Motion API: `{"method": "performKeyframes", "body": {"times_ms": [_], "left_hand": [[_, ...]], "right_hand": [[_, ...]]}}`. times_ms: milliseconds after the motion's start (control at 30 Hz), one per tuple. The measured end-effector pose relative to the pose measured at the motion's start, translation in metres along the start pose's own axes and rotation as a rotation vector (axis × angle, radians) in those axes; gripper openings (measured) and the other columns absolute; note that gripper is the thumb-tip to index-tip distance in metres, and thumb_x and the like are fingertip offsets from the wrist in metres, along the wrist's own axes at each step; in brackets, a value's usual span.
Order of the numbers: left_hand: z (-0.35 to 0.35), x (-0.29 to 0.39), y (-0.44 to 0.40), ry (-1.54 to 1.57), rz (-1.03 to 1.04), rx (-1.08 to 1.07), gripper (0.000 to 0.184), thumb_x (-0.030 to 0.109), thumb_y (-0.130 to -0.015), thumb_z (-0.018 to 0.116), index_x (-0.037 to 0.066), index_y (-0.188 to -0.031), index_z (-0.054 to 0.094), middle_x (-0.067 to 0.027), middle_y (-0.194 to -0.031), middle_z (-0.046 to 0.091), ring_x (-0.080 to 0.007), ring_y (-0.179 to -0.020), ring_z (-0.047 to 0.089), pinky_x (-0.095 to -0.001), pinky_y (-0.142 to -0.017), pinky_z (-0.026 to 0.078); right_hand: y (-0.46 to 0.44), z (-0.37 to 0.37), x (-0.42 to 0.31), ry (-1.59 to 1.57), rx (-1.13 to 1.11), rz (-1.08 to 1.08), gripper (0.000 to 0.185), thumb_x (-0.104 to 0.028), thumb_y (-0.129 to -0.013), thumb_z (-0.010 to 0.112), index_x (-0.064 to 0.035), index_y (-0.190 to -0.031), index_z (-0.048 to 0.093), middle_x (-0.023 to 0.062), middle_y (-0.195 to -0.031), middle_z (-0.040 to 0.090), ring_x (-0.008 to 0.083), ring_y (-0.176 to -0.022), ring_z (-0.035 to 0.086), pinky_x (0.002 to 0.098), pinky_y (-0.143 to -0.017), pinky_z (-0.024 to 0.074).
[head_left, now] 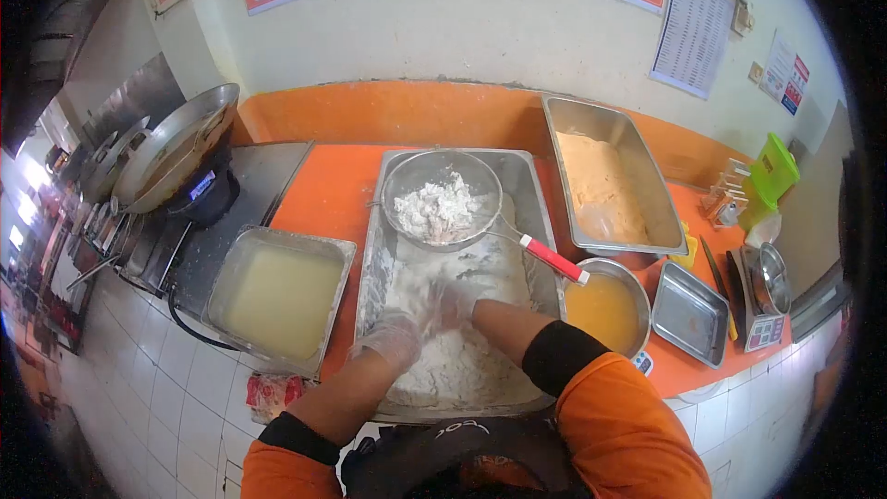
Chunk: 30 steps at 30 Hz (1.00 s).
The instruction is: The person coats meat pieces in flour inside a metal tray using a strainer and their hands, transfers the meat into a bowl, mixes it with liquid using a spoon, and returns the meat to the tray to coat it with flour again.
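Both my hands wear clear plastic gloves and are inside a deep metal tray (372, 249) of white flour (448, 374). My left hand (393, 337) touches the flour near the tray's left side, its fingers blurred and partly hidden. Just right of it, my right hand (453, 303) is smeared by motion over the flour. Whether either hand holds anything cannot be made out. Across the back of the tray rests a round wire sieve (393, 189) with floury clumps (445, 208) in it; its red handle (554, 260) points right.
Left stand a tray of pale liquid (282, 291) and a large wok (176, 148). To the right are a tray of orange-tan powder (596, 180), a bowl of orange liquid (602, 312), a small metal tray (691, 316), a knife (716, 277) and a scale (764, 333).
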<state>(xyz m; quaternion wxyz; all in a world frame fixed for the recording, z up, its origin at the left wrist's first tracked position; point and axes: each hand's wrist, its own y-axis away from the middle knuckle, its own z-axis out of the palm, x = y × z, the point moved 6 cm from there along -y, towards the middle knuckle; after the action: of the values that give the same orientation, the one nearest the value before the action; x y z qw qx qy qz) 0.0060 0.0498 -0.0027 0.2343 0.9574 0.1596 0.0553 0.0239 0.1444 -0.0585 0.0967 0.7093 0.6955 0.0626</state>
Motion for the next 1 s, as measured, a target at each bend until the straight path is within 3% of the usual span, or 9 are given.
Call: {"method": "performKeyframes", "body": {"times_ms": [167,367,467,567,633,700,833,933,1000], "left_hand": [[0.018,-0.001,-0.003,0.003,0.038,-0.062,0.03,0.024,-0.072,0.057,0.005,-0.095,0.06,-0.018,-0.099,0.057,-0.0302,-0.093,0.055,-0.0421,-0.08,0.042],[0.045,0.018,0.002,-0.121,0.246,-0.225,0.035,0.027,-0.072,0.058,0.006,-0.1,0.058,-0.0179,-0.103,0.055,-0.0304,-0.096,0.053,-0.0442,-0.082,0.04],[0.043,0.016,-0.005,-0.143,0.237,-0.202,0.038,0.028,-0.072,0.058,0.007,-0.102,0.057,-0.0179,-0.105,0.054,-0.0305,-0.098,0.052,-0.0453,-0.083,0.039],[0.041,0.016,-0.011,-0.162,0.193,-0.189,0.04,0.03,-0.072,0.058,0.007,-0.105,0.056,-0.0179,-0.107,0.054,-0.0306,-0.099,0.051,-0.0463,-0.085,0.038],[0.047,0.015,-0.012,-0.205,0.168,-0.201,0.042,0.031,-0.072,0.059,0.007,-0.106,0.055,-0.0179,-0.108,0.053,-0.0307,-0.1,0.05,-0.0471,-0.085,0.037],[0.058,0.016,-0.013,-0.269,0.155,-0.228,0.044,0.032,-0.072,0.059,0.008,-0.108,0.055,-0.0179,-0.11,0.052,-0.0308,-0.102,0.049,-0.0478,-0.086,0.037],[0.072,0.02,-0.016,-0.375,0.175,-0.227,0.048,0.034,-0.072,0.059,0.008,-0.111,0.053,-0.0178,-0.112,0.051,-0.0309,-0.104,0.048,-0.0492,-0.088,0.035],[0.054,0.021,-0.01,-0.252,0.305,-0.074,0.034,0.03,-0.073,0.057,0.006,-0.098,0.059,-0.0189,-0.101,0.055,-0.031,-0.097,0.052,-0.0439,-0.084,0.039],[0.036,0.017,-0.007,-0.166,0.391,0.025,0.028,0.027,-0.074,0.055,0.004,-0.089,0.062,-0.0197,-0.094,0.058,-0.0311,-0.092,0.055,-0.0404,-0.081,0.042]], "right_hand": [[0.017,0.064,-0.068,-0.084,-0.149,-0.165,0.055,-0.043,-0.063,0.06,-0.0033,-0.1,0.055,0.0163,-0.1,0.055,0.0267,-0.091,0.053,0.0338,-0.085,0.0391],[0.017,0.182,-0.059,-0.778,0.269,0.039,0.04,-0.027,-0.069,0.058,-0.0043,-0.102,0.055,0.0131,-0.101,0.056,0.023,-0.096,0.052,0.0326,-0.086,0.0385],[0.028,0.064,-0.068,-0.215,-0.258,-0.163,0.026,-0.025,-0.069,0.06,-0.0088,-0.09,0.062,0.014,-0.088,0.061,0.0226,-0.078,0.058,0.0336,-0.071,0.045],[0.044,-0.027,-0.043,-0.646,-0.022,-0.316,0.027,-0.029,-0.074,0.055,-0.007,-0.089,0.059,0.014,-0.086,0.061,0.0275,-0.072,0.057,0.0369,-0.069,0.0451],[0.072,-0.12,-0.026,-0.538,-0.307,-0.102,0.035,-0.029,-0.077,0.051,-0.0097,-0.106,0.052,0.0106,-0.106,0.054,0.0232,-0.094,0.053,0.0349,-0.085,0.0394],[0.071,-0.178,-0.004,-0.359,-0.175,0.08,0.037,-0.03,-0.078,0.049,-0.0113,-0.11,0.049,0.0082,-0.108,0.054,0.0215,-0.097,0.052,0.0333,-0.086,0.0395],[0.01,-0.184,0.074,0.54,0.275,-0.033,0.043,-0.032,-0.076,0.052,-0.0076,-0.112,0.046,0.0129,-0.109,0.052,0.0247,-0.1,0.051,0.0327,-0.086,0.0394],[0.028,-0.224,0.094,-0.275,0.674,0.321,0.039,-0.026,-0.075,0.054,-0.0046,-0.107,0.05,0.0151,-0.107,0.053,0.0258,-0.099,0.052,0.0331,-0.086,0.0399],[0.028,-0.226,0.095,-0.175,0.509,0.396,0.036,-0.024,-0.073,0.056,-0.004,-0.103,0.053,0.0154,-0.104,0.054,0.0262,-0.099,0.052,0.0329,-0.085,0.0402]]}}
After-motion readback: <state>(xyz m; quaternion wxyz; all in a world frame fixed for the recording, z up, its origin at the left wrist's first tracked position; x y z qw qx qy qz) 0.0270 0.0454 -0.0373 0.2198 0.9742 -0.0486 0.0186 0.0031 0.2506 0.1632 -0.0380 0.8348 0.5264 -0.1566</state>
